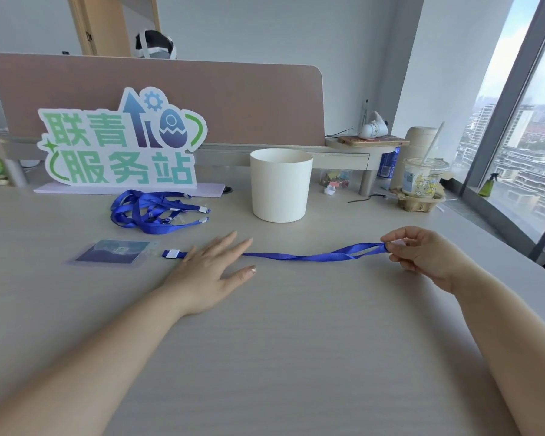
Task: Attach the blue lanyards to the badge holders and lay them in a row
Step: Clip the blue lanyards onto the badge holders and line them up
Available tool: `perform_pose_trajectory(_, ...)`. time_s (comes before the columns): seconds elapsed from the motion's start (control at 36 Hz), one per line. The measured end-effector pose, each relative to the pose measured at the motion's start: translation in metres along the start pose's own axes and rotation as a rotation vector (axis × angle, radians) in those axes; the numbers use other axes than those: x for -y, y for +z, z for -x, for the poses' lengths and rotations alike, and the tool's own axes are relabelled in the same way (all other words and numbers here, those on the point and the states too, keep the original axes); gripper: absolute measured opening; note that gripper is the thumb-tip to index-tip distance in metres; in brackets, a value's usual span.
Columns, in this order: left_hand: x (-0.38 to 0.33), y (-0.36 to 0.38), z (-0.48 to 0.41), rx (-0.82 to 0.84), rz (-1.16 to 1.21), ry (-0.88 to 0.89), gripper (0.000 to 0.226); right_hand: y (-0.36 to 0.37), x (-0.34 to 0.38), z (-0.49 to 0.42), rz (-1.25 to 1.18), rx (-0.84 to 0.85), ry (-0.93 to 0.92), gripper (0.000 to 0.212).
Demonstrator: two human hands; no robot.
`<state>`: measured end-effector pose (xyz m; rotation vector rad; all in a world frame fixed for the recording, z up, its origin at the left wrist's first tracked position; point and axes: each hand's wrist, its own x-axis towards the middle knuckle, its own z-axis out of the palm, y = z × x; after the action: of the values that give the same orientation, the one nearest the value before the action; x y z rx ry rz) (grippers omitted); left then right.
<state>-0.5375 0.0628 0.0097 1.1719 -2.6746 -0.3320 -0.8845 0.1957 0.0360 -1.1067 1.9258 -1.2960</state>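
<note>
Sign [120, 143]: stands at the back left of the desk [296, 357], green and blue lettering, upright.
Pile [155, 212]: loose blue lanyards tangled together just in front of the sign, their white-tipped ends pointing right.
Holder [114, 251]: lies flat on the desk in front of the pile, a dark card inside clear plastic.
Clip [172, 254]: the white-banded end of the stretched lanyard sits just beside the holder's right edge (whether it is actually hooked on cannot be told).
Left hand [211, 269]: palm down and flat across the strap just right of the clip. The fingers are straight and slightly spread, pointing up and to the right, with the thumb out to the side. It grips nothing. The forearm comes in from the lower left corner, low over the desk.
Lanyard [312, 255]: runs out from under the left hand to the right. It is drawn nearly straight with one twist along it, and its two strands part near the far end.
Tub [280, 185]: plain white, upright, behind the lanyard's middle and apart from it.
Right hand [422, 250]: pinches the loop end between thumb and forefinger, just above the desk. The other fingers are curled in beneath, and the wrist is bent, with the forearm entering from the lower right.
Cup [422, 176]: clear, with a lid and straw, in a cardboard carrier at the back right near the window.
</note>
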Motion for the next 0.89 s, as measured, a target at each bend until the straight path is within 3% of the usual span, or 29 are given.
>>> perform_pose_trajectory(0.11,0.017,-0.011,0.003,-0.139,-0.077,-0.091,0.067,0.001,-0.007,-0.004,0.253,-0.117,-0.074,0.013)
perform_pose_trajectory(0.22,0.037,-0.010,0.005,0.048,-0.130,-0.154,0.088,0.006,-0.010,-0.007,0.424,-0.160,-0.073,0.019)
perform_pose_trajectory(0.31,0.033,-0.008,0.005,0.102,-0.185,-0.169,0.058,0.010,-0.011,-0.009,0.597,-0.182,-0.023,0.028)
perform_pose_trajectory(0.39,0.026,-0.011,0.004,0.080,-0.203,-0.151,0.053,0.019,-0.003,-0.002,0.841,-0.228,-0.093,0.036)
perform_pose_trajectory(0.47,0.016,-0.008,-0.002,0.028,-0.169,-0.079,0.055,0.050,0.009,0.003,0.805,-0.202,-0.338,0.026)
perform_pose_trajectory(0.56,0.003,0.000,-0.011,0.026,-0.040,0.001,0.055,0.087,0.020,0.006,0.760,-0.110,-0.466,0.023)
perform_pose_trajectory(0.72,-0.006,0.007,-0.026,-0.010,0.068,0.017,0.048,0.139,0.031,0.003,0.763,0.058,-0.567,0.037)
perform_pose_trajectory(0.89,-0.009,0.016,-0.038,-0.106,0.229,-0.044,0.034,0.153,0.033,-0.008,0.815,-0.030,-0.658,0.020)
